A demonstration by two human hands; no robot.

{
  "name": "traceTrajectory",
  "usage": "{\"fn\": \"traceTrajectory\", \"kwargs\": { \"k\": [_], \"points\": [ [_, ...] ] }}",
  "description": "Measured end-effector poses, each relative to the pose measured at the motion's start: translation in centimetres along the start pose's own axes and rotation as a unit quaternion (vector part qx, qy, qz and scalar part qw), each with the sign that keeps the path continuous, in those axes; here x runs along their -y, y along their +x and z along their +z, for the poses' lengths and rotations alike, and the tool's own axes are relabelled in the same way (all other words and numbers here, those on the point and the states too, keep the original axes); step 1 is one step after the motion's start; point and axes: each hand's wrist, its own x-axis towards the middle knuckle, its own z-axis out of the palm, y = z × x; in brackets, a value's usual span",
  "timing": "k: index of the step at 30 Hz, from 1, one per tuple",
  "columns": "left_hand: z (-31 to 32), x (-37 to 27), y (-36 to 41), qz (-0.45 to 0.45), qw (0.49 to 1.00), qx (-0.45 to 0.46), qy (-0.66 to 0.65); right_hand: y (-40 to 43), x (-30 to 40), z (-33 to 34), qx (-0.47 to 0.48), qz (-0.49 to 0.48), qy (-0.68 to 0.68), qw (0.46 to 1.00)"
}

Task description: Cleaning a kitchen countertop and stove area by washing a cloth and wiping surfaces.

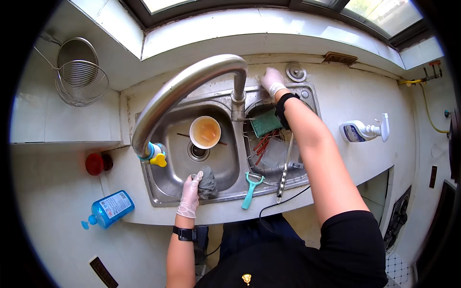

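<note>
My left hand [191, 190], in a thin clear glove, grips a grey cloth [207, 183] at the front rim of the left basin of a steel double sink [169, 144]. In that basin, a white bowl [205, 132] of cloudy orange liquid rests over a thin dark stick, behind the drain. My right hand [272, 79], gloved too, is curled on the counter behind the right basin, beside a round metal sink strainer [296, 72]; whether it holds anything cannot be told. The right basin has a green scouring pad [266, 123], several red-brown chopsticks [262, 147] and clear plastic pieces on a wire rack.
A curved steel faucet [187, 77] arches over the left basin. A turquoise peeler [250, 190] and a long-handled metal utensil [282, 180] lie across the front rim. A blue soap bottle [111, 208] lies left, a white spray bottle [356, 131] right. Wire strainers [81, 77] hang at upper left.
</note>
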Motion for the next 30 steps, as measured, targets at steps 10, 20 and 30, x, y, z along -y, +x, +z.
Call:
{"fn": "traceTrajectory", "kwargs": {
  "k": [10, 20, 30],
  "points": [
    [1.4, -2.9, 1.2, 0.022, 0.999, 0.033, 0.013, -16.2, -15.8, -10.6, 0.037, -0.047, 0.102, 0.993],
    [1.6, 0.1, 0.8, 0.02, 0.999, -0.031, 0.038, -2.0, -3.6, -0.2, -0.001, -0.053, 0.059, 0.997],
    [1.2, -0.5, -0.7, 0.014, 0.998, -0.056, 0.038, 0.7, -5.1, -0.6, -0.005, -0.008, 0.104, 0.995]
  ]
}}
